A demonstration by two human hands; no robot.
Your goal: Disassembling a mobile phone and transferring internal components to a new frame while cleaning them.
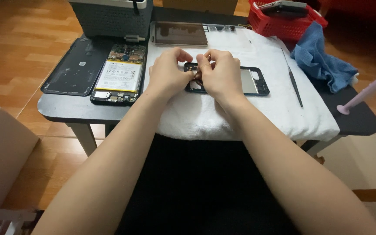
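Observation:
A dark phone mid-frame (pixel 254 81) lies flat on the white towel (pixel 249 113) at the table's middle. My left hand (pixel 167 72) and my right hand (pixel 219 72) meet over its left end, fingertips pinched together on a small part there. The part itself is too small and hidden to name. The frame's right half with its pale inner panel shows past my right hand.
An opened phone with a white battery (pixel 117 75) and a black back cover (pixel 70 67) lie at the left. A screen panel (pixel 180 33), a grey box (pixel 109 17), a red basket (pixel 283 21), a blue cloth (pixel 320 61), a thin metal tool (pixel 293 80) and a pink tool (pixel 368 91) surround the towel.

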